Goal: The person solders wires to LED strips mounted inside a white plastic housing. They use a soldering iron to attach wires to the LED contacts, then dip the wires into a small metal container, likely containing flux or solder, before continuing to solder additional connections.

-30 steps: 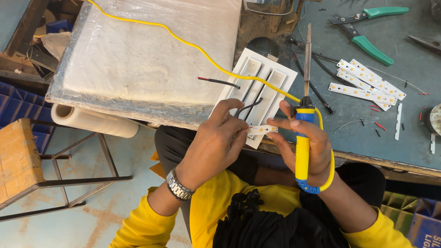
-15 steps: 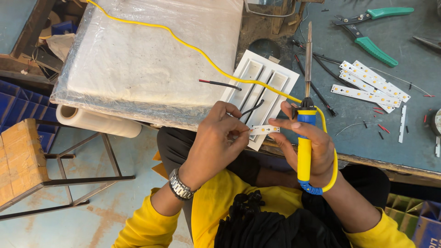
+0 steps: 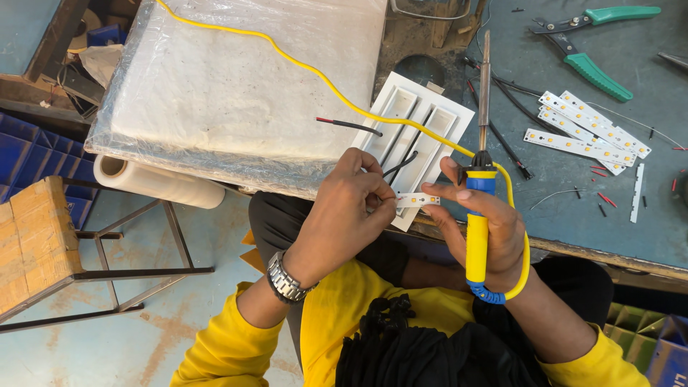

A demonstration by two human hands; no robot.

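Yellow-and-blue handled soldering iron (image 3: 477, 215) is gripped upright in the right hand (image 3: 479, 229), metal tip pointing away over the grey workbench (image 3: 573, 193). A small white LED strip piece (image 3: 417, 201) is pinched between the left hand (image 3: 342, 215) and right fingertips, just in front of a white slotted plastic housing (image 3: 416, 132).

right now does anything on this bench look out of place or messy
Mostly loose offcuts: short red and black wire bits lie scattered on the grey bench beside the spare LED strips. The soldering iron in the right hand points away, its yellow cord trailing across the plastic-wrapped slab.
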